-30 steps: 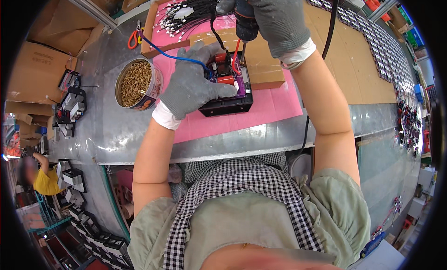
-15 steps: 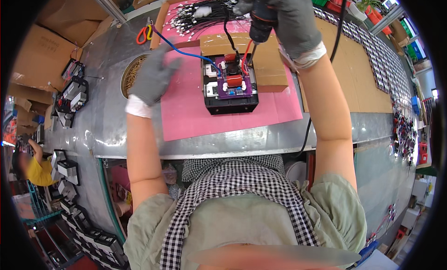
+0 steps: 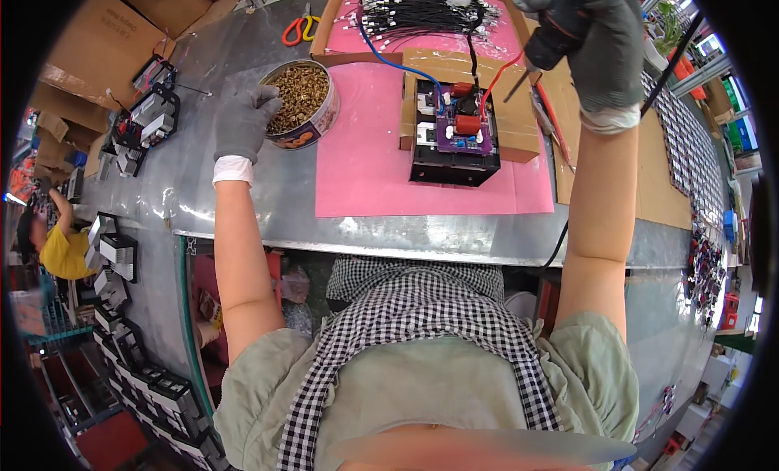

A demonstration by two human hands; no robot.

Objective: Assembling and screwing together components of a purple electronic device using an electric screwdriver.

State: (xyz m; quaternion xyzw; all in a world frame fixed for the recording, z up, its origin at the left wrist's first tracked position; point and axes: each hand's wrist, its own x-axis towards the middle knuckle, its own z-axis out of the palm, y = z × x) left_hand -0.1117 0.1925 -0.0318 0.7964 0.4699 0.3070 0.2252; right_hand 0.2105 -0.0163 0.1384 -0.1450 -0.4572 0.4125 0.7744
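1. The left hand wears a grey glove and is at the left side of a round tin; its fingers bend in over the rim, by the small gold-coloured screws; the tips are hard to see, so I cannot tell if they pinch one.
2. Behind the tin lie scissors with orange and yellow handles; to the right, a pink sheet covers part of the metal table.
3. The black box sits on the right part of that sheet; a purple board with red parts is on top; a blue wire and a red wire run from it; no hand touches it.
4. The right hand, gloved too, is wrapped around a dark power driver; its thin bit hangs in the air, apart from the board, and points down and left.
5. The step in hand looks like getting a screw from the tin; the next move seems to call for a neat pinch of just one, with the driver held clear of the wires.
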